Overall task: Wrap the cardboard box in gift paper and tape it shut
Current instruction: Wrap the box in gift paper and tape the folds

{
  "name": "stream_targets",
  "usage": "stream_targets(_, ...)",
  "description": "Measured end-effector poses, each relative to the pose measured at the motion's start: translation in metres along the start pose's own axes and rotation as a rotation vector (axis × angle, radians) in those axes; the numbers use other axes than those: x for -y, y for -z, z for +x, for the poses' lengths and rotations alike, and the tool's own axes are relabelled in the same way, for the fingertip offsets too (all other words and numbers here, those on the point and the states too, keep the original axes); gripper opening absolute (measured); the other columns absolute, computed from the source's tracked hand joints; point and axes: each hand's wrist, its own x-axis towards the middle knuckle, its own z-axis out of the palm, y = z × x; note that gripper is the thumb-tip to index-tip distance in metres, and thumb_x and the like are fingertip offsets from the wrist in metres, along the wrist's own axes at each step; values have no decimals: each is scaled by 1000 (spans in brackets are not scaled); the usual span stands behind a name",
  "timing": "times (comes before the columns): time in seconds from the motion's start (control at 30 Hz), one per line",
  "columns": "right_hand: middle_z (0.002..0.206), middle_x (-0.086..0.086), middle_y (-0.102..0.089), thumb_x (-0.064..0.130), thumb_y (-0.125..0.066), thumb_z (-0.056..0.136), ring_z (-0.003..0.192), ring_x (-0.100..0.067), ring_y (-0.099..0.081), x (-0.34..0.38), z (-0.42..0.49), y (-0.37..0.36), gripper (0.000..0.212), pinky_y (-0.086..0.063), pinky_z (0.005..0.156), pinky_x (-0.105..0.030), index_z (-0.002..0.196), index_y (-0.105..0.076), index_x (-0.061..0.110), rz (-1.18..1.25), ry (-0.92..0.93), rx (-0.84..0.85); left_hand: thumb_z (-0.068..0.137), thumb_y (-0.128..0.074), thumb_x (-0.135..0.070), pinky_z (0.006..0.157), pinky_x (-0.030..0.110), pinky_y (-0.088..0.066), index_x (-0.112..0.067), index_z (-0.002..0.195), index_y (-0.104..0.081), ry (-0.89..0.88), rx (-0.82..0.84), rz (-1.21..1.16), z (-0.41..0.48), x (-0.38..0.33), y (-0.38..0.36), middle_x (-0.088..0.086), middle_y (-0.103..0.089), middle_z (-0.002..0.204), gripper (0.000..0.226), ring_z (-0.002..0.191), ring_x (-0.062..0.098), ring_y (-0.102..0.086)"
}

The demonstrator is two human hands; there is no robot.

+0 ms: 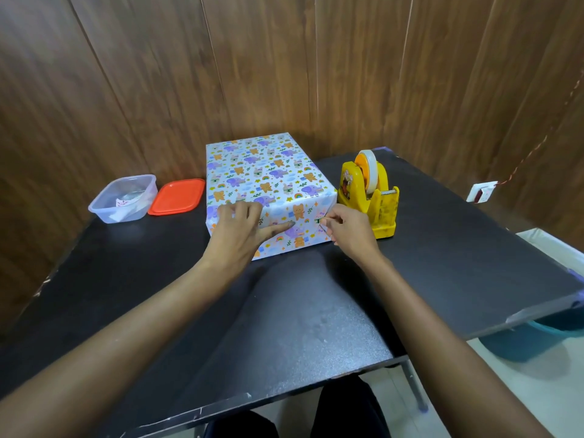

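The box (265, 175), covered in white gift paper printed with animals, sits at the back middle of the black table (316, 311). My left hand (243, 230) lies against its near side face, the fingers over the top edge and the thumb stretched along the paper. My right hand (347, 230) is at the right end of that face and pinches a clear strip of tape (320, 225) against the paper. The folded flaps under my hands are partly hidden.
A yellow tape dispenser (369, 197) with a roll stands just right of the box. To the left lie an orange lid (177, 196) and a clear plastic tub (124, 198) holding scraps. Wood panel walls close in behind. The table's front edge is near my knees.
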Motion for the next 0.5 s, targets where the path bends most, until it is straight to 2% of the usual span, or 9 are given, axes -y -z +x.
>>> stream_targets(0.13, 74, -9, -63, 19, -65, 87, 74, -29, -61, -1, 5, -4, 17, -55, 72, -44, 73, -58, 11, 73, -102, -37, 90, -48, -19, 83, 37, -42, -44, 140, 25, -20, -6, -19, -1, 1, 2, 13, -40, 120, 92, 103, 28, -47)
stream_targets(0.2, 68, -10, -63, 19, -66, 86, 65, -27, -60, 0, 7, -5, 21, -56, 71, -44, 70, -57, 10, 132, -158, -42, 91, -47, -20, 83, 37, -42, -41, 136, 30, -20, -18, -9, -1, 1, 1, 12, -41, 120, 92, 102, 28, -47)
stream_targets(0.37, 59, -7, -61, 27, -69, 85, 45, -17, -55, 7, 12, 0, 32, -56, 62, -36, 62, -52, 12, 140, -283, -7, 94, -44, -18, 85, 38, -40, -40, 138, 30, -31, 14, -38, 0, 4, 3, 15, -38, 121, 89, 105, 30, -45)
stream_targets(0.5, 58, -7, -60, 42, -75, 75, 40, -18, -49, 5, 10, 6, 48, -43, 46, -27, 60, -43, 11, 16, -326, -45, 94, -42, -15, 86, 38, -40, -41, 140, 27, -27, 23, -59, 0, 4, 4, 14, -38, 119, 87, 105, 30, -45)
